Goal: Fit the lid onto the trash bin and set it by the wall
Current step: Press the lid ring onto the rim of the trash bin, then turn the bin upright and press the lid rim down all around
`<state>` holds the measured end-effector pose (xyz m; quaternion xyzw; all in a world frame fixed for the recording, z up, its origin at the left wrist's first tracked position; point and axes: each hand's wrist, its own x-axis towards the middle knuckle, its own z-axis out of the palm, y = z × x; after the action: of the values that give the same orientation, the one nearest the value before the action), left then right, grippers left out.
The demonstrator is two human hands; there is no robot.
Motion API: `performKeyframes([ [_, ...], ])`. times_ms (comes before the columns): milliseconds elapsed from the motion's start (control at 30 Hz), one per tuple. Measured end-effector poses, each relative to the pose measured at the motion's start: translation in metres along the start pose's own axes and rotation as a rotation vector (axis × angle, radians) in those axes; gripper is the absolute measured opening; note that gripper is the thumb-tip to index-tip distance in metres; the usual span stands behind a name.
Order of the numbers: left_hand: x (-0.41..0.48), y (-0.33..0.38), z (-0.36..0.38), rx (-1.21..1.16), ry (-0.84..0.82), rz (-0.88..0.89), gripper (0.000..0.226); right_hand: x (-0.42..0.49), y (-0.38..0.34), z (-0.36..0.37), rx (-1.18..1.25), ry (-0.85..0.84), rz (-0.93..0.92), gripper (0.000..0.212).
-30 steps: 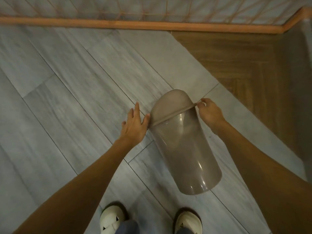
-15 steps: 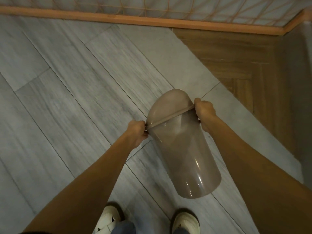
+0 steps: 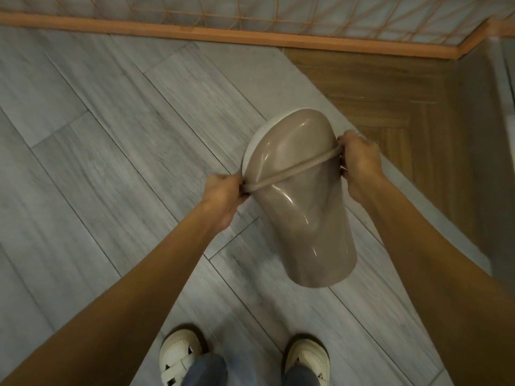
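The taupe trash bin (image 3: 309, 229) hangs tilted in the air above the grey plank floor (image 3: 111, 162), its base toward the person's white shoes (image 3: 181, 358), its domed lid (image 3: 289, 146) seated on the rim and pointing toward the far wall (image 3: 250, 12). The left hand (image 3: 223, 196) and the right hand (image 3: 359, 162) each pinch the rim band on opposite sides, fingers curled closed around it

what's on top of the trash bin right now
A domed lid in the same taupe sits on the trash bin, both hands gripping the rim seam: left hand, right hand. The inside is covered.
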<state>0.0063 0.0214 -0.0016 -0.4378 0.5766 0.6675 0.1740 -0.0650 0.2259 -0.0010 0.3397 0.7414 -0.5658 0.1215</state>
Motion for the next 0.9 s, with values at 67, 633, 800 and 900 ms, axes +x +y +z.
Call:
performKeyframes([
  [67, -0.005, 0.000, -0.001, 0.002, -0.012, 0.069, 0.019, -0.009, -0.004, -0.006, 0.038, 0.023, -0.025, 0.014],
  [633, -0.002, 0.015, 0.029, -0.155, -0.089, 0.430, 0.002, 0.013, -0.028, -0.025, 0.335, 0.065, -0.306, 0.018],
  [800, 0.015, 0.039, 0.033, -0.186, -0.215, 0.263, 0.018, 0.048, -0.033, -0.038, 0.431, 0.033, -0.305, 0.028],
  [900, 0.022, 0.052, 0.037, -0.133, -0.312, 0.177, 0.021, 0.067, -0.038, -0.043, 0.439, -0.002, -0.309, 0.029],
])
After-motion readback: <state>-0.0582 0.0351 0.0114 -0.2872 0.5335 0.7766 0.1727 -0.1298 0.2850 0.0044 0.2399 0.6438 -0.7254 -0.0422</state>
